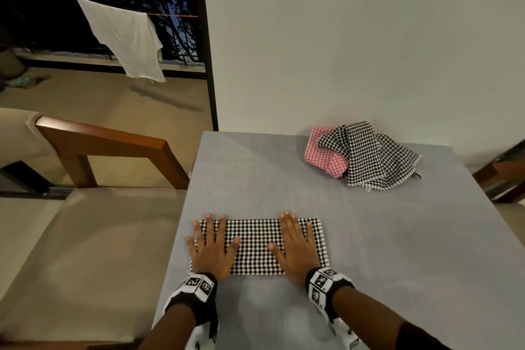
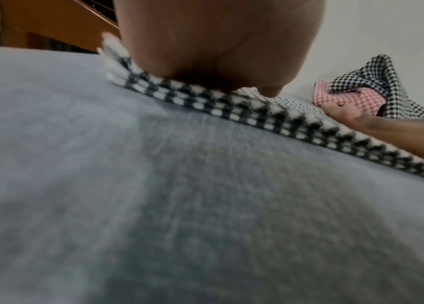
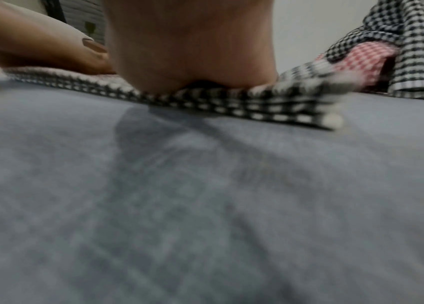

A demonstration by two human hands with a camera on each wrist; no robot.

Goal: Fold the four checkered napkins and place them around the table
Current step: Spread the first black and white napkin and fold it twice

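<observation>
A black-and-white checkered napkin (image 1: pixel 255 246) lies folded into a long rectangle near the front of the grey table (image 1: pixel 284 176). My left hand (image 1: pixel 211 247) presses flat on its left end, fingers spread and straight. On the right end my right hand (image 1: pixel 297 244) lies flat the same way. The left wrist view shows the heel of my left hand (image 2: pixel 213 47) on the napkin's layered edge (image 2: pixel 231 109). In the right wrist view my right palm (image 3: pixel 192 45) sits on the folded edge (image 3: pixel 257 107). A loose pile with a black checkered napkin (image 1: pixel 372 156) over a red checkered one (image 1: pixel 324 153) lies at the back right.
A wooden chair (image 1: pixel 108 148) with a beige seat stands close against the table's left edge. Another chair (image 1: pixel 502 170) shows at the right edge. A white wall (image 1: pixel 369 51) runs behind the table. Grey tabletop (image 1: pixel 412 250) lies bare to the right of the napkin.
</observation>
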